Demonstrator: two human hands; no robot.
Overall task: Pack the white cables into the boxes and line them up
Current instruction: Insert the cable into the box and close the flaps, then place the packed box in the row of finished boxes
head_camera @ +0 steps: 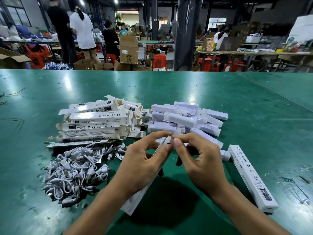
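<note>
My left hand [144,160] grips a long white box [133,200] that slants from the table up to my fingers. My right hand [198,156] pinches the flap at the box's far end, thumb and forefinger meeting my left fingertips. A heap of coiled white cables [76,168] lies to the left on the green table [220,92]. Behind it sits a stack of flat printed boxes [96,122]. One closed box [250,177] lies alone to the right of my right hand.
A pile of white wrapped lamp bars [184,119] lies behind my hands. Beyond the table's far edge are cardboard cartons [128,48], red stools [159,61], a dark pillar [186,33] and people standing at other benches.
</note>
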